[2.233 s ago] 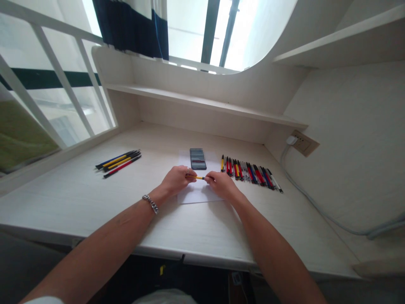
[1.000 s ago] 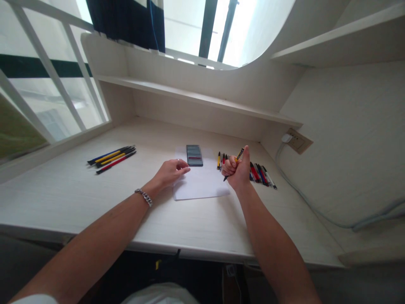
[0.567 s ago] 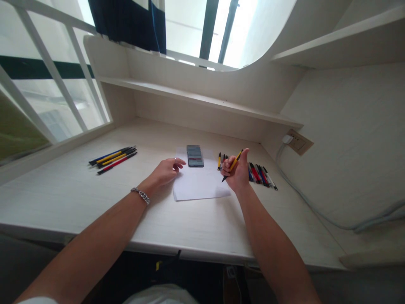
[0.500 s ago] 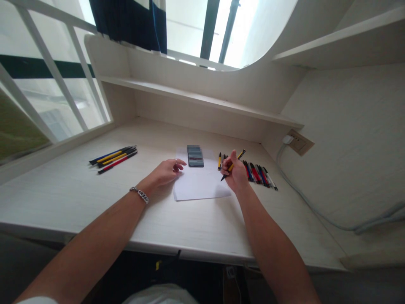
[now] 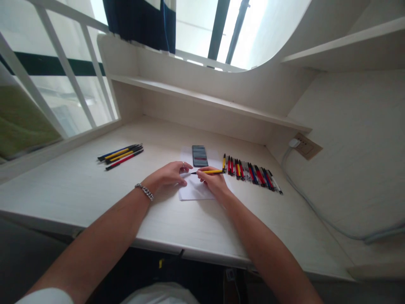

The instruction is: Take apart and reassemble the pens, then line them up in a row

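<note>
The right hand (image 5: pixel 215 181) has swung leftward over the paper (image 5: pixel 196 193), bringing the yellow pen (image 5: pixel 211 172) from a slant to nearly level.
The pen's long axis runs side to side, black tip aimed at the left hand (image 5: pixel 172 173), barrel along the right hand's far side; whether the tip touches paper cannot be told. The right thumb and fingers pinch it near the tip, forearm slanting in; the left hand, loosely curled and holding nothing, rests at the paper's left edge.
</note>
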Tool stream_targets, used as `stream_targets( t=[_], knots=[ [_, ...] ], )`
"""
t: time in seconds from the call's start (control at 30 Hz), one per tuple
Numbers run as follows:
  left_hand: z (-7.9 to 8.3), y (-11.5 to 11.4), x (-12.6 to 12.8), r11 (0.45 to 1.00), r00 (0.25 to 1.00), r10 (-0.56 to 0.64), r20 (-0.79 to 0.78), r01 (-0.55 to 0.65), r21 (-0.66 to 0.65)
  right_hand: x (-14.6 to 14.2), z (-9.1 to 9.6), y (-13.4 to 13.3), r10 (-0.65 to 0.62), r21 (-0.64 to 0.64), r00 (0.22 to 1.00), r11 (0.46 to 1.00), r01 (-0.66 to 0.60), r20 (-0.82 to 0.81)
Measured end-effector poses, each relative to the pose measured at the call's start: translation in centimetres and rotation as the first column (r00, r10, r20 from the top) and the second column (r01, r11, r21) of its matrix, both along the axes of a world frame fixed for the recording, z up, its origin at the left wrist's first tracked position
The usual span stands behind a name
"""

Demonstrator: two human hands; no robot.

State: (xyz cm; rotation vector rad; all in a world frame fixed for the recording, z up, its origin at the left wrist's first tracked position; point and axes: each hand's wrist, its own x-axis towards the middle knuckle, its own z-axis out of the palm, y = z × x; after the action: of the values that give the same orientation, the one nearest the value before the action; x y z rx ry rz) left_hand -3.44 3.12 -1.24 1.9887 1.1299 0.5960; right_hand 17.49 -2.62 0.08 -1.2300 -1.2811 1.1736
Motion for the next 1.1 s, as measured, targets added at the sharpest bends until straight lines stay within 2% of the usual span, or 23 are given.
stream_targets(
  t=[0.1,0.17,0.57,0.67,0.8,0.9,0.97,1.03,1.1],
  knots=[
    [-0.2,0.1,0.0,1.000,1.000,-0.009,0.012,0.009,0.006,-1.1,-0.9,0.0,-0.020,0.098,0.985,0.995,0.003,0.169],
    [-0.1,0.0,0.1,1.000,1.000,-0.008,0.013,0.007,0.017,-1.3,-1.2,0.1,-0.014,0.119,0.976,0.993,-0.013,0.218],
    [-0.9,0.6,-0.1,0.999,1.000,-0.009,-0.002,0.009,0.049,-1.2,-1.1,0.0,0.012,0.136,0.961,0.989,-0.051,0.275],
    [-0.6,0.3,-0.1,0.999,1.000,-0.008,0.009,0.007,0.048,-0.9,-1.0,0.2,0.023,0.114,0.974,0.992,-0.050,0.225],
    [0.3,-0.6,0.3,0.996,1.000,0.009,0.017,-0.010,0.084,-0.3,-0.6,0.2,0.012,0.038,0.999,0.999,-0.013,0.031],
    [1.2,-1.5,1.2,0.990,0.995,-0.062,0.080,0.051,0.132,0.0,0.0,0.0,0.021,0.005,0.995,1.000,-0.020,-0.094],
    [1.6,-1.9,1.7,0.981,0.993,-0.085,0.082,0.070,0.179,0.4,0.6,-0.1,0.040,-0.009,0.994,0.999,-0.041,-0.101],
    [1.9,-2.0,1.9,0.973,0.998,-0.044,0.053,0.031,0.229,1.1,1.3,-0.1,0.021,-0.024,0.995,0.999,-0.024,-0.093],
    [2.2,-2.0,1.9,0.963,0.999,0.020,0.027,-0.027,0.267,2.1,1.8,0.2,-0.079,-0.027,0.988,0.997,0.076,-0.131]
  ],
)
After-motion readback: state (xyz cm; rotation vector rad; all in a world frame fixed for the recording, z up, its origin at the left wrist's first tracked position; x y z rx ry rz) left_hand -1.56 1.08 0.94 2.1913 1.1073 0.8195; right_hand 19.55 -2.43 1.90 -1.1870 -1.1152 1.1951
